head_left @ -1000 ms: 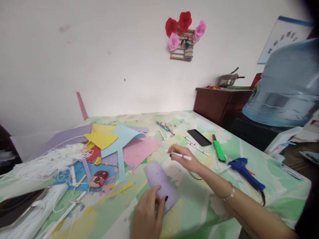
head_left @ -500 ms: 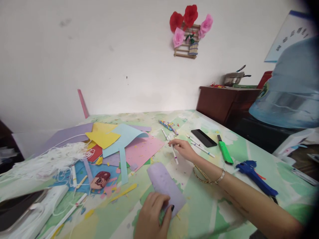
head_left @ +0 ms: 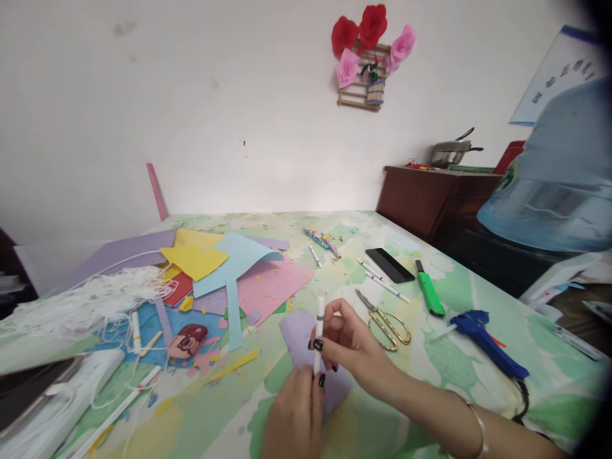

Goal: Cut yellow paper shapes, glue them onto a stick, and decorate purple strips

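Note:
A white marker (head_left: 319, 312) stands nearly upright between my hands, above a curled piece of light purple paper (head_left: 292, 328). The fingers of my right hand (head_left: 351, 338) pinch its middle. My left hand (head_left: 294, 408) is closed around its lower end, hiding that tip. Both hands partly cover the purple paper on the table. Just right of my right hand lie gold-handled scissors (head_left: 385, 319), blades pointing away to the upper left.
At right lie a blue glue gun (head_left: 492, 344), a green utility knife (head_left: 429, 290), a black flat case (head_left: 389, 264) and several markers (head_left: 387, 284). Coloured sheets (head_left: 268, 287), white string (head_left: 95, 296), a patterned case (head_left: 188, 340) and a power strip (head_left: 86, 401) occupy the left.
My right hand has picked up the marker and brought it toward me. My left hand has closed on the marker's lower end. The scissors now show fully.

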Action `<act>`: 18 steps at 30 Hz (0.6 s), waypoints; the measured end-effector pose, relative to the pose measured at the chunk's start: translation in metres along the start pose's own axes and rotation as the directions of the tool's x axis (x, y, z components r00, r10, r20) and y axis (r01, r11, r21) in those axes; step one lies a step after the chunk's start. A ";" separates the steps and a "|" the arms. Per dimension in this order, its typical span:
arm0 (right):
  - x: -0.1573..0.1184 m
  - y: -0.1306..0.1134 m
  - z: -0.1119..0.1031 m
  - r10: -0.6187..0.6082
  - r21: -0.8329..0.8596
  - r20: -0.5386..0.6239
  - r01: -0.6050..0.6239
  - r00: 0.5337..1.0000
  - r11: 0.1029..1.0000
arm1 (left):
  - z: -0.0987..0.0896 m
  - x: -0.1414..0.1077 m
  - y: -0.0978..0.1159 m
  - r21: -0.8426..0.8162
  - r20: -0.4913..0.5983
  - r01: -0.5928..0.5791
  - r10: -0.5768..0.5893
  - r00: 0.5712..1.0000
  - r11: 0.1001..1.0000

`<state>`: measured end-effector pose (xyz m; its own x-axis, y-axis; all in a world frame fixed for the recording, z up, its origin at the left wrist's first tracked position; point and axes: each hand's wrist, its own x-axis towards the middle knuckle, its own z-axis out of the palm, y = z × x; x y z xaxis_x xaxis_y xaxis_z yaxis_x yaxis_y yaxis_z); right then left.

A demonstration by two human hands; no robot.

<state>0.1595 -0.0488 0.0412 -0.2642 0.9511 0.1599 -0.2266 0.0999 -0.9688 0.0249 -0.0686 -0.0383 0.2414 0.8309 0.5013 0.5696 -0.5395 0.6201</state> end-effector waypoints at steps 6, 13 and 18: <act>0.070 -0.002 -0.047 0.111 -0.583 -0.176 -0.195 0.978 0.789 | -0.002 0.003 0.008 -0.041 0.009 0.186 -0.186 0.983 0.982; 0.163 0.012 -0.118 -0.029 -0.870 -0.440 -0.418 0.898 0.263 | 0.011 -0.004 0.002 -0.089 -0.010 0.136 -0.138 0.990 0.987; 0.191 0.034 -0.113 -0.081 -0.893 -0.438 -0.423 0.895 0.153 | 0.012 0.001 -0.002 0.011 -0.181 -0.128 0.128 0.975 0.992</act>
<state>0.2070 0.1692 0.0178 0.1924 0.9715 0.1387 0.9142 -0.1260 -0.3851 0.0337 -0.0647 -0.0465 0.1662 0.7169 0.6771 0.5430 -0.6397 0.5440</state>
